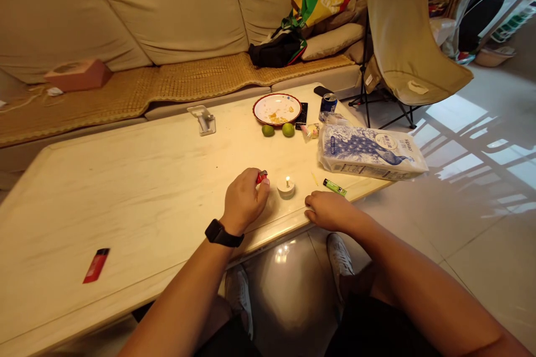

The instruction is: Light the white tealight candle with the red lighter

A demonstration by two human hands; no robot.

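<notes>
My left hand (244,199) is closed around a small red lighter (262,177), whose top pokes out beside a lit white tealight candle (286,186) on the pale table (138,178). A black watch sits on that wrist. My right hand (329,211) rests on the table's near edge, just right of the candle, fingers curled loosely with nothing visible in them. A green lighter (334,187) lies a little beyond it.
A second red lighter (96,265) lies near the table's left front. A plate (277,109), two limes (278,130), a can (328,105), a phone stand (203,120) and a tissue pack (371,152) sit farther back. Sofa behind, folding chair (402,39) right.
</notes>
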